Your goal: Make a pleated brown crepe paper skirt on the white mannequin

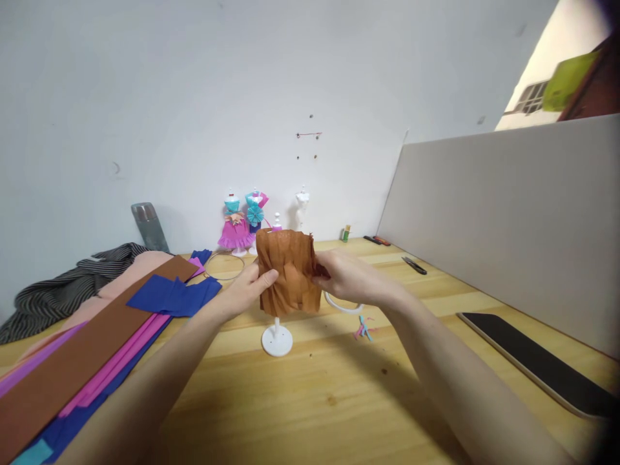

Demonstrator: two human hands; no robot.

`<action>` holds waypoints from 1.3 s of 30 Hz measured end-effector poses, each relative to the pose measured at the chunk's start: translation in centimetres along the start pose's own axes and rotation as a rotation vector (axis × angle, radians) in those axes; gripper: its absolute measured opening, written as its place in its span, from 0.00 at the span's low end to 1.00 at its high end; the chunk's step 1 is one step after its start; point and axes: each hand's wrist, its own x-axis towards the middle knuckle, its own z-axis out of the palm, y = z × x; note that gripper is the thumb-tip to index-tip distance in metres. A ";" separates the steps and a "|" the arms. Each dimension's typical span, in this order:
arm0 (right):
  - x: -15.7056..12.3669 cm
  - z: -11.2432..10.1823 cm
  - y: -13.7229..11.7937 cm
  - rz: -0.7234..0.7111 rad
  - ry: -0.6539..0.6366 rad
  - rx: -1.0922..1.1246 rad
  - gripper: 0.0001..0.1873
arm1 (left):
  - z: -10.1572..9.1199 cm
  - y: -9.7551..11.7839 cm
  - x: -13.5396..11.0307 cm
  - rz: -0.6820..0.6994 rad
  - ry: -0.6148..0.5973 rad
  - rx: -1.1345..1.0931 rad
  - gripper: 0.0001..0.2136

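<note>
A gathered piece of brown crepe paper [289, 271] is held upright at the middle of the table. My left hand [252, 284] grips its left edge, thumb across the front. At its right edge my right hand [341, 276] is closed on the paper. Behind the paper stands a small dress-form mannequin; its white round base [277, 341] shows below and its neck [277, 221] above. The paper hides its body, and I cannot tell whether paper and form touch. A white ring [345, 307] lies beneath my right hand, close to pink and blue scraps [363, 329].
Brown [82, 342], blue [174, 295] and pink paper strips cover the left side, beside a striped cloth [82, 281] and a bottle [149, 227]. Dressed mannequins [235, 226] and a bare one [301, 210] stand by the wall. Snips [414, 265] and a dark flat slab [533, 361] lie right.
</note>
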 end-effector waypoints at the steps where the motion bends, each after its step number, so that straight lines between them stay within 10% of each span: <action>1: -0.1 -0.2 0.0 -0.006 -0.004 0.002 0.06 | -0.1 -0.1 0.0 0.002 -0.006 0.017 0.23; 19: 0.4 0.3 -0.3 0.016 -0.040 0.518 0.16 | -1.1 0.9 -0.1 0.119 0.119 -0.049 0.25; 39: 0.3 0.3 -0.6 0.172 -0.312 0.555 0.07 | -2.1 0.8 -0.1 0.044 0.197 -0.026 0.26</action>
